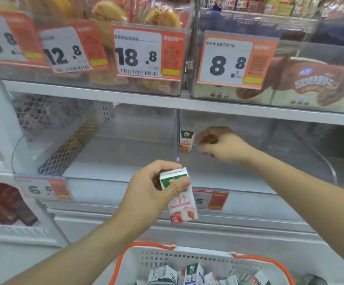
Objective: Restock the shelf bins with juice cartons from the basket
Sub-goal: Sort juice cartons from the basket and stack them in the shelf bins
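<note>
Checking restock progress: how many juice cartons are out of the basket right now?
2. One carton stands in the right shelf bin beside the right hand; the left hand holds another carton. Others remain in the basket.
</note>
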The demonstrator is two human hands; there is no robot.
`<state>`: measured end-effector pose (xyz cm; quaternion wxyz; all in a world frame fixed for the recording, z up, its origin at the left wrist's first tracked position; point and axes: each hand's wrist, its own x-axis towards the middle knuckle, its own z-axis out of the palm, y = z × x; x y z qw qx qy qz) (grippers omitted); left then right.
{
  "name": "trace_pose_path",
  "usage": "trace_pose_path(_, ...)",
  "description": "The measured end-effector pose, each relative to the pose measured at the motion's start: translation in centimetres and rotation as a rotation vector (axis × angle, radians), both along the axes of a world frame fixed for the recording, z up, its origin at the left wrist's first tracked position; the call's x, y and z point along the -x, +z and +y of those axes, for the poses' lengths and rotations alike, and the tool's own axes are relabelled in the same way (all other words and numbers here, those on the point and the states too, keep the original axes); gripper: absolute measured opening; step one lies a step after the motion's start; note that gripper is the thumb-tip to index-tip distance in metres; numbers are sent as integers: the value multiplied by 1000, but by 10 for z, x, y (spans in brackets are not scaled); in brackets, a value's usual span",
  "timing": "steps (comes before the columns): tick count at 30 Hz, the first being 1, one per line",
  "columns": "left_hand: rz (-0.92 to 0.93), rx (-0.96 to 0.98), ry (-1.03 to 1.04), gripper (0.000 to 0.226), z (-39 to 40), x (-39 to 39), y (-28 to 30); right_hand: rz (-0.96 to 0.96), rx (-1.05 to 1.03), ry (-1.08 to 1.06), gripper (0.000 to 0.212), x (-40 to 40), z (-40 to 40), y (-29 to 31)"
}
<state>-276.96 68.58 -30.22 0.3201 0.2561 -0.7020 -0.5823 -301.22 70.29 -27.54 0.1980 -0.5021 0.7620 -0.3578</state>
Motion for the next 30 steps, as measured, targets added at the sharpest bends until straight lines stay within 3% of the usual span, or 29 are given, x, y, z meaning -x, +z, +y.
trace_pose_path(2, -21, -8, -37, 37, 0, -5, -1, -200, -36, 218, 12, -26, 41, 18)
trace_pose_path(5, -66, -38, -95, 36, -1, -13, -5, -540, -236, 471, 40, -51, 79, 34)
trace_pose_path(9, -52, -89, -52, 33, 0, -33, -6, -293, -283, 478, 57, -88, 83, 24)
trace_pose_path(13, -20, -133, 31, 55, -4, -58, 4, -341, -146, 382, 49, -124, 69, 19)
trace_pose_path(17, 20, 55, 103, 42, -16, -82, 16, -388, -95, 399, 40, -146, 45, 28)
trace_pose_path(21, 41, 271, 404, 21, -58, -109, 12, -372, 85, 323, 34, -163, 8, 41)
trace_pose_path(24, -201, 445, 576, 27, -88, -123, -7, -300, 249, 188, 30, -171, -40, 35)
trace_pose_path(26, -449, 542, 550, 37, -96, -126, -20, -185, 241, 96, 29, -174, -82, 20)
trace_pose_path(28, -618, 585, 502, 25, -98, -125, -29, -114, 195, 18, 31, -173, -132, 0)
trace_pose_path(30, -641, 624, 514, 16, -99, -123, -33, -59, 179, -34, 31, -171, -178, -19)
